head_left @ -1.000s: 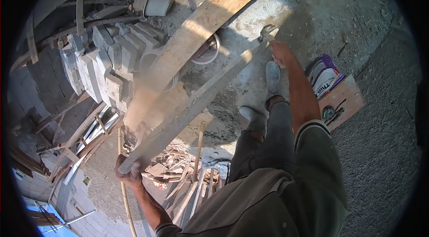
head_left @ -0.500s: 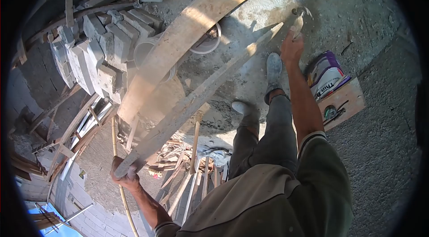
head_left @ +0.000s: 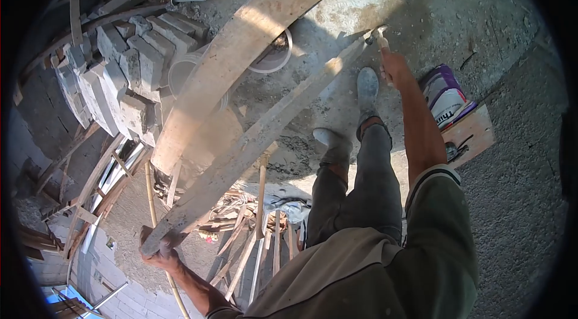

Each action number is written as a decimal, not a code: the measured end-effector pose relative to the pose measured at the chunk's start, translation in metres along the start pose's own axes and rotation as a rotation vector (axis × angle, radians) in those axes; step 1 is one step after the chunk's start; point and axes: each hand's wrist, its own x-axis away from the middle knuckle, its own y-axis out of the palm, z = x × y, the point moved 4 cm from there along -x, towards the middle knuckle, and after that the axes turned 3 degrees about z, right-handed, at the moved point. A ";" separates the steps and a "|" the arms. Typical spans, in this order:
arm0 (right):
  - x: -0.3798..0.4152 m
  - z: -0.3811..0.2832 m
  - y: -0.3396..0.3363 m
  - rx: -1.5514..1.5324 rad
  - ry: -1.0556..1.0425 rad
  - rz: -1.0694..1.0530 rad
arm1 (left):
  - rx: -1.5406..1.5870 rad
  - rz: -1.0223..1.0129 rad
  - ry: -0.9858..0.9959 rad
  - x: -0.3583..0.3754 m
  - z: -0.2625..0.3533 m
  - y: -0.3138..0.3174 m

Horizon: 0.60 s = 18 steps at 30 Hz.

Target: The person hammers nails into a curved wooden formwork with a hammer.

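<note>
My left hand [head_left: 161, 245] is wrapped round the near lower-left end of a long grey wooden plank [head_left: 250, 144], which slants up across the view to the right. At the plank's far end, my right hand [head_left: 394, 68] grips a hammer [head_left: 382, 36] by its handle. The hammer's head overlaps the plank's tip in this view. Below the plank stand my two boots [head_left: 367, 84], on the dusty concrete floor.
A wide curved board [head_left: 241, 36] runs alongside, beyond the plank. Grey blocks [head_left: 144, 60] are stacked at left, near buckets [head_left: 271, 54]. A purple-and-white bag [head_left: 444, 93] and a wooden board [head_left: 472, 135] lie at right. Scrap timber [head_left: 241, 216] lies lower down.
The hammer has swung left and down from beside the plank to its far end. My left hand and the plank's near end have shifted slightly left and down in the view.
</note>
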 end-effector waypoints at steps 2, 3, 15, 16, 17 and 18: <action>0.014 -0.003 -0.011 0.196 -0.171 0.253 | -0.059 0.027 -0.042 0.012 -0.009 -0.009; 0.004 0.011 -0.017 0.370 -0.253 0.411 | -0.045 0.000 -0.079 0.016 -0.014 -0.010; 0.008 0.110 0.076 0.088 -0.172 0.364 | 0.073 0.039 -0.358 0.077 -0.059 -0.020; 0.019 0.126 0.110 -0.098 0.047 0.326 | 0.099 0.058 -0.346 0.098 -0.070 -0.027; 0.030 0.145 0.144 -0.372 0.243 0.104 | 0.101 0.070 -0.362 0.109 -0.080 -0.026; 0.069 0.139 0.172 -0.594 0.528 0.017 | 0.101 0.093 -0.400 0.118 -0.092 -0.021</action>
